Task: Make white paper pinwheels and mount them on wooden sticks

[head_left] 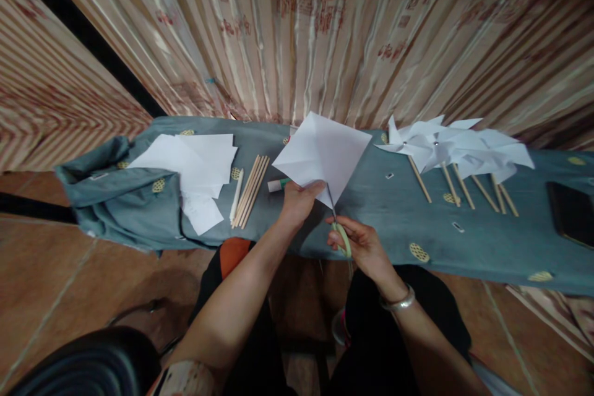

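Note:
A square sheet of white paper [329, 145] is turned cornerwise in front of me, with faint creases across it. My left hand [301, 199] pinches its near left edge, thumb on top. In my right hand [359, 241] is a pair of scissors [342, 238] with pale green handles. Their blades meet the paper at its near corner. Beside my left hand, partly under the sheet, lies a small white and green tube [277, 185].
Left of the sheet lie several wooden sticks [253, 192], a white pen-like stick [236, 195] and a pile of white paper [204, 158]. Paper pinwheels [487, 151] on sticks lie at right, near a dark phone [570, 213]. A grey-green cloth [390, 213] covers the narrow table; a curtain [325, 31] hangs behind.

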Demonstrator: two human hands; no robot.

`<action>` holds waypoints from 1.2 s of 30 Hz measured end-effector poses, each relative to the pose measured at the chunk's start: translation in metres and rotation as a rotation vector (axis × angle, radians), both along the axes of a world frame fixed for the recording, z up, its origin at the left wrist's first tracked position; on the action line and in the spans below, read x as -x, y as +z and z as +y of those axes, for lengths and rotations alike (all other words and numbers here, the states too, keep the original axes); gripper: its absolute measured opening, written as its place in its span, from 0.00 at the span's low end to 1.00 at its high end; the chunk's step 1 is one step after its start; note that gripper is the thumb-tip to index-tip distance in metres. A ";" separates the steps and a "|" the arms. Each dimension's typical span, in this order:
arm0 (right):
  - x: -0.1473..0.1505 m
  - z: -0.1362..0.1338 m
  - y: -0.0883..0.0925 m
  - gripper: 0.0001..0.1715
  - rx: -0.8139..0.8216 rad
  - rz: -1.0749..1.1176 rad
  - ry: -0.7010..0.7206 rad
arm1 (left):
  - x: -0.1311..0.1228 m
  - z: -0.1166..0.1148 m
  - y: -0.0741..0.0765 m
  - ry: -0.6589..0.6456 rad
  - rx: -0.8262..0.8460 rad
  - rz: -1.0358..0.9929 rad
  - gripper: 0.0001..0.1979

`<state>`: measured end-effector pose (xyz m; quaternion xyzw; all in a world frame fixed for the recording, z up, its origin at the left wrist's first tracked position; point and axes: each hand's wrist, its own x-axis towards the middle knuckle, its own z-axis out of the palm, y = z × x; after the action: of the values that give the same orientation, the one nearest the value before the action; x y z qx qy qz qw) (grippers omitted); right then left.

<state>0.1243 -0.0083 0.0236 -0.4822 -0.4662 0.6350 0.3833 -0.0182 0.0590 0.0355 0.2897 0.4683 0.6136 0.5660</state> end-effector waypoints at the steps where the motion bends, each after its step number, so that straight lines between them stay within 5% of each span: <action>1: 0.000 0.000 -0.001 0.25 -0.003 -0.005 0.000 | 0.000 0.000 0.000 0.001 0.002 -0.005 0.09; 36: 0.000 0.000 -0.005 0.26 -0.024 -0.029 -0.025 | -0.002 -0.003 0.000 -0.009 0.056 0.046 0.07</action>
<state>0.1240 -0.0088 0.0181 -0.4923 -0.4731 0.6177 0.3902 -0.0162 0.0564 0.0359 0.2900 0.4970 0.5909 0.5655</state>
